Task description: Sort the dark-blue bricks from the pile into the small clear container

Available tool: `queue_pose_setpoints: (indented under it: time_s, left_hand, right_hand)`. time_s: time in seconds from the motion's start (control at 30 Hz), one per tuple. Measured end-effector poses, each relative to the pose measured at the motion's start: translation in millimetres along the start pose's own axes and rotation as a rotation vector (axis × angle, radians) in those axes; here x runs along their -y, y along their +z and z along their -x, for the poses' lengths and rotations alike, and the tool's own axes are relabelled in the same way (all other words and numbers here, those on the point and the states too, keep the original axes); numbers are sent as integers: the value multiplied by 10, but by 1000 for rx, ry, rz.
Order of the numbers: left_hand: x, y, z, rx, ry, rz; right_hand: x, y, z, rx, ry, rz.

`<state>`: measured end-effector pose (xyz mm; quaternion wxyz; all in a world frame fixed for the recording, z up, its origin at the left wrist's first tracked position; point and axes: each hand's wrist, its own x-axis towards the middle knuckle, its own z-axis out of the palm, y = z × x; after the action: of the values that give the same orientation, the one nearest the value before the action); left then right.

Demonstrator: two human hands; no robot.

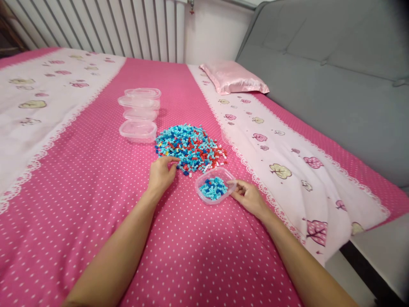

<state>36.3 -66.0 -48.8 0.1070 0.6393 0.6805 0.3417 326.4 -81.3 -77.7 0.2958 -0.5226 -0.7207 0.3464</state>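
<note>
A heap of small toy building bricks, mostly light blue with dark blue, red and white ones, lies on the pink bedspread. At the heap's near left edge is my left hand, its fingers curled and thumb close to the index finger. Whatever may be between those fingertips is too small to make out. My right hand grips the right rim of a clear plastic container. Inside it lie light and dark blue bricks with a little red among them. The container is close in front of the heap, slightly tilted.
Several clear plastic containers stand in a row left of the heap. A pink pillow rests farther back, beside a grey padded backrest. Behind the bed is a white radiator. The polka-dot bedspread is soft and creased.
</note>
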Motion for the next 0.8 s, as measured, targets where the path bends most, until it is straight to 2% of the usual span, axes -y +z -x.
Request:
queue_pose_setpoints:
  time_s: [0.13, 0.33, 0.5, 0.8]
  left_hand:
    - [42, -55, 1, -39, -90, -41]
    - [76, -125, -2, 54, -204, -173]
    - [72, -80, -2, 129, -165, -113]
    - [32, -50, 21, 137, -136, -149]
  right_hand:
    - [11, 0, 1, -3, 1, -2]
    - [5, 2, 0, 3, -2, 2]
    - [15, -5, -1, 7, 0, 8]
    - [-25, 8, -3, 7, -6, -13]
